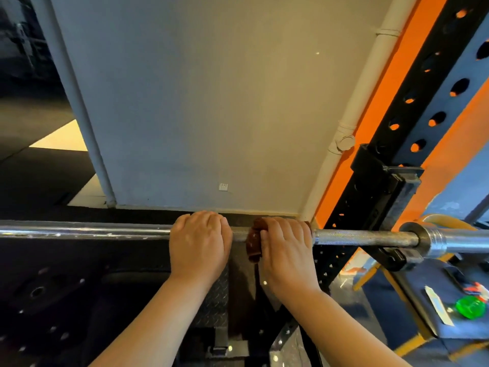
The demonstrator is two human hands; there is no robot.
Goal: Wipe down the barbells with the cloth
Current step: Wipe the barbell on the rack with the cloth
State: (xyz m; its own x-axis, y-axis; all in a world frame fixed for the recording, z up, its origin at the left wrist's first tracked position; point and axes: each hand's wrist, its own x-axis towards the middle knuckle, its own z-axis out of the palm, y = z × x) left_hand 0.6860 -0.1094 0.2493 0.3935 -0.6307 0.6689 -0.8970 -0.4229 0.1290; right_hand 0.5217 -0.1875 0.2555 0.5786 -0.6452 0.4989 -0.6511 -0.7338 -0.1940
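Here, barbell (365, 237) rested on rack (375, 181) at three o'clock, bar grasped by left hand (199, 242), brown cloth (253, 245) clenched round it by right hand (285, 247).

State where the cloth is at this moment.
In the head view, the brown cloth is wrapped around the barbell just right of centre, gripped by the right hand, beside the left hand, which also grips the barbell.

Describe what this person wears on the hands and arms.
Nothing visible is worn. The left hand and the right hand are bare: no gloves, rings, watch or wristbands show. No sleeves reach into view either.
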